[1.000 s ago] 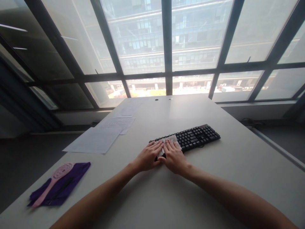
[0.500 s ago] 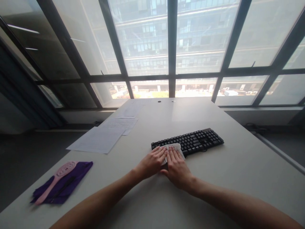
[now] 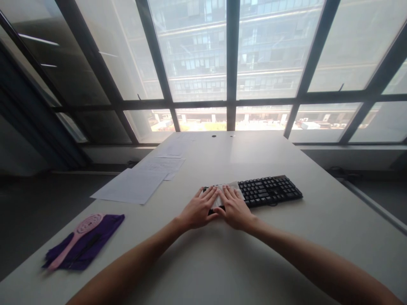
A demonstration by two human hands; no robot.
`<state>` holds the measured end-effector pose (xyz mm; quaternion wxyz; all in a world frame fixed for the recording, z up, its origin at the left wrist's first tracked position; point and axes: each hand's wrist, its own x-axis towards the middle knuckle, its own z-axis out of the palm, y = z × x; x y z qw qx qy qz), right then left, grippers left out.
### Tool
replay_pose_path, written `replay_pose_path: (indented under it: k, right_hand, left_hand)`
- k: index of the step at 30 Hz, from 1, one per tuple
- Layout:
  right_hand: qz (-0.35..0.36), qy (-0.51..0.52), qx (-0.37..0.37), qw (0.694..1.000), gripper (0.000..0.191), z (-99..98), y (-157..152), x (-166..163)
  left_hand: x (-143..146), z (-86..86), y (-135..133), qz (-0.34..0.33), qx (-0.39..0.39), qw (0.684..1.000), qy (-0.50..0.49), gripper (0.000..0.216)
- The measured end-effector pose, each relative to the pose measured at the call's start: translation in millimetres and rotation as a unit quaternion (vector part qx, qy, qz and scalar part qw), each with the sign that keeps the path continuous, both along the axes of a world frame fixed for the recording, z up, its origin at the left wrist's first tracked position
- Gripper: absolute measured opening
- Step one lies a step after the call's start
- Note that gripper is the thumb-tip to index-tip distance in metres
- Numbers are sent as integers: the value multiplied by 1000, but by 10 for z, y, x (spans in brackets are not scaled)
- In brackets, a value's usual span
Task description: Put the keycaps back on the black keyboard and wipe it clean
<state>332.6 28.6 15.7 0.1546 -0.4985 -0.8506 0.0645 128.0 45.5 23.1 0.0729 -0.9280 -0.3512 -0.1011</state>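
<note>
A black keyboard (image 3: pixel 270 189) lies at a slant on the white table. Over its left end is a white wipe (image 3: pixel 236 185), perhaps a tissue or thin cloth. My left hand (image 3: pixel 197 208) rests flat on the wipe's left part, fingers stretched forward and a little apart. Beside it, my right hand (image 3: pixel 233 208) presses flat on the wipe too, with its fingers extended. The thumbs come close together near the keyboard's front edge. The keys beneath the wipe and hands are hidden.
On the left of the table (image 3: pixel 178 262), a pink hairbrush (image 3: pixel 90 223) and a thin dark item lie on a folded purple cloth (image 3: pixel 111 222). Several paper sheets (image 3: pixel 130 186) spread along the left edge. Large windows (image 3: pixel 200 55) stand beyond the far end.
Both hands and the wipe have moved slightly forward, from the keyboard's front edge further onto its left end. The keyboard's left portion is now more covered. The view has shifted slightly.
</note>
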Motion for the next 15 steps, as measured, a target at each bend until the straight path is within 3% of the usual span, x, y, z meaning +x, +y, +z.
replay_pose_path:
  k: [9,15]
  right_hand:
    - [18,-14,-14,1000,84,92,314,-73]
    - [6,-13,13,1000,83,1,326,-103]
  left_hand:
    - [48,-98,129,18,-16,999,-42,86]
    - [123,-94,91,21,-12,998,-54,65]
